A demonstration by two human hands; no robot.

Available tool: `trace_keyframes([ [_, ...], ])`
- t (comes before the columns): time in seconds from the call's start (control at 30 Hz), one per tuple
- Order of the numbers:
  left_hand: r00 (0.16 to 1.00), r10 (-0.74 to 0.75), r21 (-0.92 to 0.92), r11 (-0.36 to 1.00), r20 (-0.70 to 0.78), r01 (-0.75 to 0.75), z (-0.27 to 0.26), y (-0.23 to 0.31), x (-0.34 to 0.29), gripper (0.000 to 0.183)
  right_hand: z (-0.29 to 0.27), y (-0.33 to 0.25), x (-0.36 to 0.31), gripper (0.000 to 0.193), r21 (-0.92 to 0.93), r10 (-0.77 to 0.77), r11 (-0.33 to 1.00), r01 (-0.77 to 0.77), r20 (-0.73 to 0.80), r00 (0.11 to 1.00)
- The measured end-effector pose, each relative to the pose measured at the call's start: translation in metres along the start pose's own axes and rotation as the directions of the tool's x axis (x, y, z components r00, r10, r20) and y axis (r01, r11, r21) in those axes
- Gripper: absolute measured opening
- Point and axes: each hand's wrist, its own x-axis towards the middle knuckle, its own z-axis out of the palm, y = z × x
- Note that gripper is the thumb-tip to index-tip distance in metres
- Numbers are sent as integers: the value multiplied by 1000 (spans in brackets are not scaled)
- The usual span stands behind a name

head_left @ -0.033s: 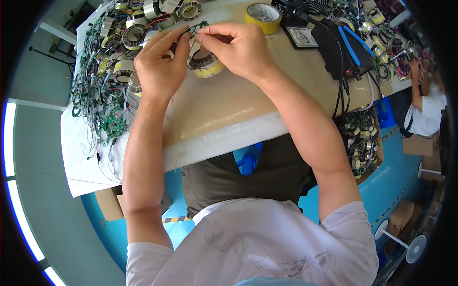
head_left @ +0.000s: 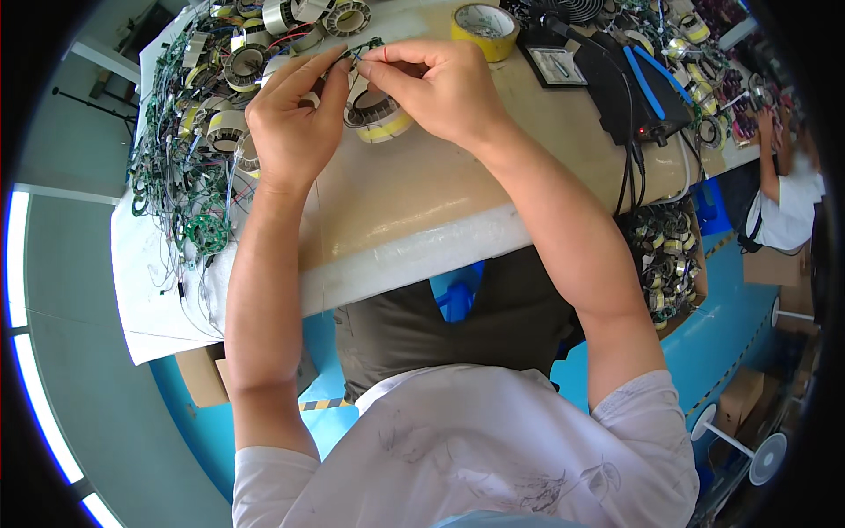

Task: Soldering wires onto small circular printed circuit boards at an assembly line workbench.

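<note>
High on the table, my left hand [head_left: 295, 123] and my right hand [head_left: 449, 92] meet, fingertips pinched almost together. A small green circuit board [head_left: 372, 43] sits at the tips of my left fingers, partly covered. My right thumb and index finger close on what looks like a thin wire beside it; the exact grip is too small to tell. Just below my fingers a ring-shaped wound coil [head_left: 385, 132] with a yellow tape band rests on the table, and fine wires run up from it toward the board.
Many similar coils [head_left: 245, 66] and tangled green boards with wires [head_left: 207, 233] crowd the left side. Behind my right hand stands a yellow tape roll [head_left: 484, 33]. Blue-handled pliers [head_left: 647, 84] lie on a black box with cables. A carton of coils [head_left: 669, 264] is below right.
</note>
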Motion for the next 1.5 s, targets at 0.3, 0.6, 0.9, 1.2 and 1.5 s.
trace_keyframes([
  [0.3, 1000, 9, -2, 1000, 3, -9, 3, 1, -1, 20, -1, 7, 3, 19, -10, -13, 1000, 13, 20, 1000],
  [0.6, 1000, 2, -28, 1000, 17, -1, 2, 0, -2, 20, -4, 3, 3, 19, -58, -11, 998, 13, 31, 999],
  [0.9, 992, 128, 6, 992, 12, -128, 3, -3, 0, 21, 0, 12, 4, 18, -3, -68, 998, 68, -48, 997],
  [1.2, 949, -305, -152, 937, 76, 313, 1, 7, -3, 18, 0, 8, 1, 17, -13, -90, 996, 91, 63, 994],
  [1.5, 914, -402, -273, 875, 52, 400, 5, 15, -4, 22, -2, 5, 3, 24, -140, -61, 989, 49, -83, 995],
])
